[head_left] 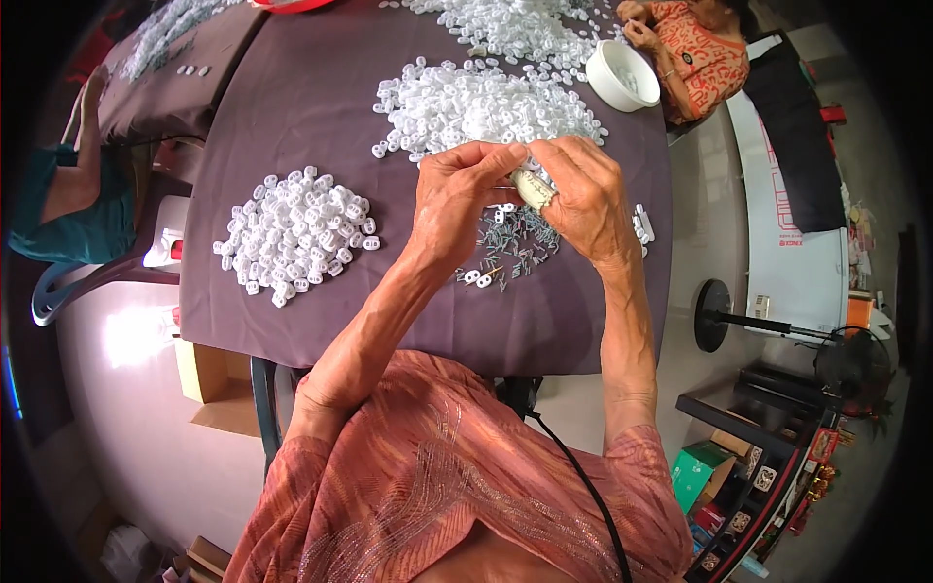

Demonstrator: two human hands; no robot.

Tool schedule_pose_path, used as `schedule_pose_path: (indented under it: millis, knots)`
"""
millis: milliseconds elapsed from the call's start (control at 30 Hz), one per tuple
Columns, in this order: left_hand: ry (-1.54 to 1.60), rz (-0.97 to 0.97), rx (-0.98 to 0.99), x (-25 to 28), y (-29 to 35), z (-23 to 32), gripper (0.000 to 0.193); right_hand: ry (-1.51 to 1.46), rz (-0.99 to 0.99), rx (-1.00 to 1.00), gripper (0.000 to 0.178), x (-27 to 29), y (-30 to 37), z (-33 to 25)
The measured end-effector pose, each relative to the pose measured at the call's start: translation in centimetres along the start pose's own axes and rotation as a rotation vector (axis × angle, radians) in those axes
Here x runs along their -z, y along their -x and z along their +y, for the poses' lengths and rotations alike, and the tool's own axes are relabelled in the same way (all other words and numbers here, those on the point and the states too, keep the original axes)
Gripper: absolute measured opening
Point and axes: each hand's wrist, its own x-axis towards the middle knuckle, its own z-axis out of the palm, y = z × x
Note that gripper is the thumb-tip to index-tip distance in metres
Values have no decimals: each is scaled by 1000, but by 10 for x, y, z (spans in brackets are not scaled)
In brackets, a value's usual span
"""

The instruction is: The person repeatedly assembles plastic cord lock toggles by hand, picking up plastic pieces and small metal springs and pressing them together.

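Note:
Above the brown tablecloth (418,330), my left hand (455,194) and my right hand (588,194) meet with their fingertips pinched together. What they hold is too small and too covered by the fingers to name. A pale, marked wrap (533,188) sits round a finger of the right hand. Beneath the hands lies a scatter of small grey pins (520,243), partly hidden by them. A pair of white oval pieces with dark holes (477,279) rests at its near edge. Just beyond is a large heap of white plastic pieces (466,102).
A second heap of white oval pieces (292,233) lies on the left. At the far right stands a white tub (622,75), beside a person in an orange patterned top (705,58). Another person in teal (87,204) sits left. A fan (850,369) stands right.

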Motion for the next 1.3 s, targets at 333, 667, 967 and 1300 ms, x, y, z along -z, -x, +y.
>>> schedule_pose_path:
  millis: [333, 667, 967, 1300]
  knots:
    - [-39, 6, 14, 5, -2, -4, 22, -25, -43, 3, 27, -8, 5, 6]
    - [-57, -34, 80, 8, -2, -17, 19, -94, -47, 91, 24, -6, 12, 11]
    - [-65, -35, 93, 11, -1, -10, 21, -69, -52, 103, 24, -17, 15, 20]
    - [-62, -54, 145, 20, -8, -14, 19, -19, -83, 53, 27, -13, 13, 7]
